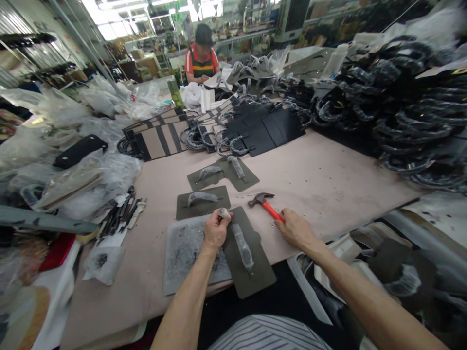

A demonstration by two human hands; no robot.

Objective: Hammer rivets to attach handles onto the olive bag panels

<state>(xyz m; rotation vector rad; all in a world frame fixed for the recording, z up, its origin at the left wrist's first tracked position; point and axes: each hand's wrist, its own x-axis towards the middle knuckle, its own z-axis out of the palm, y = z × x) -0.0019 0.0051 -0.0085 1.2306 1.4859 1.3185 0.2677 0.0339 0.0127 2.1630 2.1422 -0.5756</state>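
Observation:
My left hand point(216, 232) is closed around a short, pale round-topped punch-like tool point(223, 213), over the edge where a cutting board meets a dark olive panel. The tool's lower end is hidden by the fingers. That olive panel point(257, 277) carries a plastic-wrapped handle point(242, 247) and lies partly on the worn white cutting board point(175, 262). To the right, my right hand point(295, 227) grips the red handle of a claw hammer point(270, 209), its head low over the table. Another olive panel point(180, 209) with a wrapped handle lies just beyond the board.
Two more olive panels point(246, 176) lie farther back on the table point(328, 184). Black and beige bag pieces point(270, 129) spread behind them. Wrapped black handles point(412, 126) pile up at right. Hand tools point(122, 214) and plastic bags lie left. A person point(202, 58) sits across the table.

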